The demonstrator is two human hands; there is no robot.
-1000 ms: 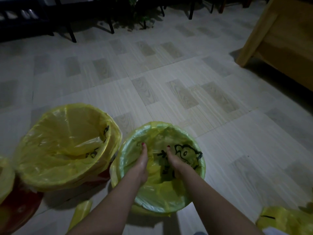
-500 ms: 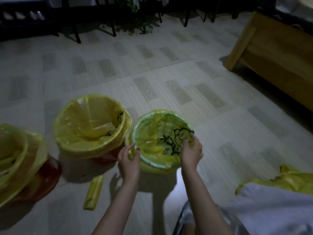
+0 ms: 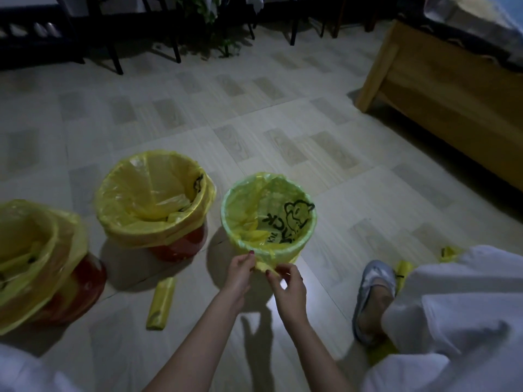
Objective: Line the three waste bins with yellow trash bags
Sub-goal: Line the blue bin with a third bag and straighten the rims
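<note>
Three round bins stand on the tiled floor, each with a yellow bag folded over its rim. The right, pale green bin [image 3: 226,219] holds a yellow bag [image 3: 285,222] with a black cartoon print inside. My left hand [image 3: 240,271] and my right hand [image 3: 288,284] both pinch a bunched piece of that bag's overhang at the bin's near rim. The middle red bin [image 3: 181,247] and the left red bin [image 3: 76,287] wear their bags loosely.
A rolled yellow bag [image 3: 161,304] lies on the floor between the bins and me. More yellow bags [image 3: 403,271] lie by my foot in a grey slipper [image 3: 373,290]. A wooden bed frame [image 3: 441,89] stands at the right, dark chair legs at the back.
Both hands came out of the green bin, went to its sides, then met at its near rim and pinched the overhang. The view pulled back and upward.
</note>
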